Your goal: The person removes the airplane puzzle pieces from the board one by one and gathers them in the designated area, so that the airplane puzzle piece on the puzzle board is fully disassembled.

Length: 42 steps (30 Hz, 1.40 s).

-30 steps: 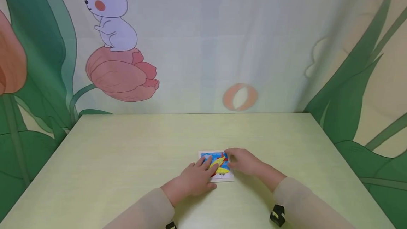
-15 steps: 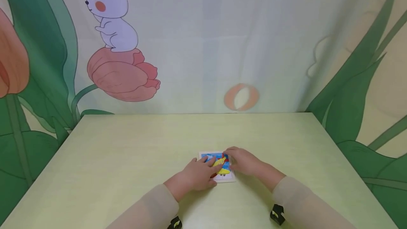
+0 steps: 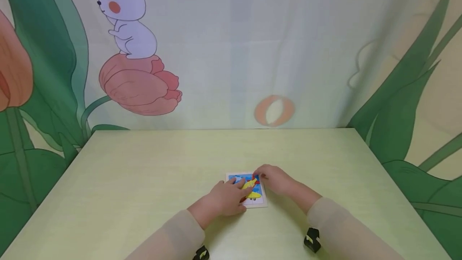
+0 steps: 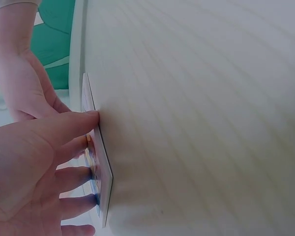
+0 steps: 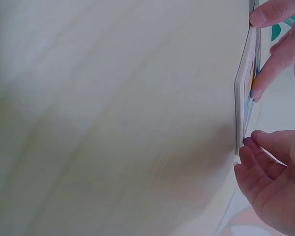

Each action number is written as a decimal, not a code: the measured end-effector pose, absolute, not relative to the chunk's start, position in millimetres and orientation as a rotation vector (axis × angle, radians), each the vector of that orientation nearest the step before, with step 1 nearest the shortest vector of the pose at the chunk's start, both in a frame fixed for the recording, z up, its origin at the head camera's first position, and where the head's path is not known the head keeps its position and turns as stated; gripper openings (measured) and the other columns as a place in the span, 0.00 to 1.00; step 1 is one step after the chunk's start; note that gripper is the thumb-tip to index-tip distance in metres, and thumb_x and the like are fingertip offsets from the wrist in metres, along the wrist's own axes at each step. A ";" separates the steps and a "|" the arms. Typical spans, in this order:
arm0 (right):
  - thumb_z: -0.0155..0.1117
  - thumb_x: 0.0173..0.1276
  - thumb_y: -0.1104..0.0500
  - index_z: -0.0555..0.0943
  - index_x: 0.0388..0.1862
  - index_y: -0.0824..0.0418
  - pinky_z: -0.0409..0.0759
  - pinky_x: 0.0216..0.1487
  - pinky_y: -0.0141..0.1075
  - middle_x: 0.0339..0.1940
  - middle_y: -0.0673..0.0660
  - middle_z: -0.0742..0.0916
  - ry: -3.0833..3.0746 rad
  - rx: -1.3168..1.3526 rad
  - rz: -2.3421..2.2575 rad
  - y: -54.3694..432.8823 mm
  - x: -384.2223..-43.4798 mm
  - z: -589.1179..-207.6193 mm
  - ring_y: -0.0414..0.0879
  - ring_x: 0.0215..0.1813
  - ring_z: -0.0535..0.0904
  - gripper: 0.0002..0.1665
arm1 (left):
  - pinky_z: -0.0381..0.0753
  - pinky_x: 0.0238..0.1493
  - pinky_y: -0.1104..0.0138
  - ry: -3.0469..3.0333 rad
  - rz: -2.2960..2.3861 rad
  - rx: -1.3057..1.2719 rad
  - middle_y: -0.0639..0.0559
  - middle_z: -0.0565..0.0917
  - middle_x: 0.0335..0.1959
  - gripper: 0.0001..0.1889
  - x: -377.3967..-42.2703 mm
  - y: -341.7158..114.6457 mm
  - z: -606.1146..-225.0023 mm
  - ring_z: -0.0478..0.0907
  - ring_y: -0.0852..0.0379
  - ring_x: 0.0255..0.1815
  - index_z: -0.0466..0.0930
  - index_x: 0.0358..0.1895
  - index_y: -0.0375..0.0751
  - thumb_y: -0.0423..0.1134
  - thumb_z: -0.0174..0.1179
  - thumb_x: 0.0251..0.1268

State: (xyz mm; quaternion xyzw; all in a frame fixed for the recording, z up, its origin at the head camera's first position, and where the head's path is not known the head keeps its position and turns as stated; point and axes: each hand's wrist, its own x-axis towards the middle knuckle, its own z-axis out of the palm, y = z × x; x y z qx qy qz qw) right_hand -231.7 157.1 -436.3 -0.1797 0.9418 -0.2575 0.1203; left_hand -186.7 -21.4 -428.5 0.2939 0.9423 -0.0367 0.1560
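Observation:
A small square picture puzzle [image 3: 255, 202] with a white border lies flat on the table, showing a yellow and red airplane on blue. My left hand [image 3: 227, 198] rests across its left part with fingers spread, covering some of the picture. In the left wrist view, the left thumb [image 4: 81, 123] touches the board's near edge while other fingertips lie on its face. At the far right corner, my right hand [image 3: 275, 179] has its thumb and forefinger drawn together, pinching a puzzle piece by the red tail. The right wrist view shows those fingertips [image 5: 258, 135] at the board's corner; the piece is mostly hidden.
The pale wooden table [image 3: 151, 171] spreads around the puzzle on all sides. Behind it hangs a printed cloth [image 3: 202, 51] with a rabbit, tulips and green leaves. A dark wrist device [image 3: 312, 240] sits under the right sleeve.
The right thumb has closed in from the puzzle's right edge toward the forefinger at the far corner, and the hand has risen slightly. The left hand has shifted a little right.

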 end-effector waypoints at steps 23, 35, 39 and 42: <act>0.58 0.63 0.67 0.81 0.44 0.63 0.70 0.55 0.46 0.43 0.54 0.82 2.750 -0.546 -0.804 160.5 -230.6 -435.9 0.51 0.49 0.76 0.11 | 0.70 0.53 0.54 2.708 -0.085 0.829 0.54 0.60 0.69 0.31 -184.8 -22.4 -425.8 0.58 0.47 0.67 0.61 0.67 0.65 0.56 0.55 0.58; 0.58 0.63 0.66 0.82 0.41 0.62 0.71 0.55 0.46 0.43 0.54 0.83 2.771 -0.472 -0.846 159.1 -234.8 -432.0 0.52 0.51 0.76 0.09 | 0.71 0.52 0.55 2.709 -0.105 0.820 0.54 0.60 0.69 0.31 -186.2 -21.7 -423.8 0.58 0.47 0.67 0.60 0.67 0.65 0.57 0.56 0.58; 0.57 0.64 0.66 0.83 0.39 0.61 0.71 0.55 0.46 0.42 0.54 0.83 2.763 -0.419 -0.885 159.1 -239.0 -432.8 0.52 0.50 0.75 0.09 | 0.71 0.52 0.55 2.702 -0.095 0.816 0.54 0.60 0.69 0.31 -186.5 -21.6 -423.6 0.58 0.47 0.67 0.61 0.67 0.65 0.57 0.56 0.58; 0.57 0.64 0.66 0.83 0.37 0.60 0.72 0.53 0.45 0.41 0.53 0.83 2.753 -0.365 -0.907 158.7 -240.8 -435.2 0.50 0.47 0.75 0.08 | 0.71 0.52 0.56 2.694 -0.079 0.806 0.55 0.59 0.69 0.31 -185.8 -21.5 -424.5 0.58 0.47 0.67 0.60 0.67 0.66 0.57 0.56 0.58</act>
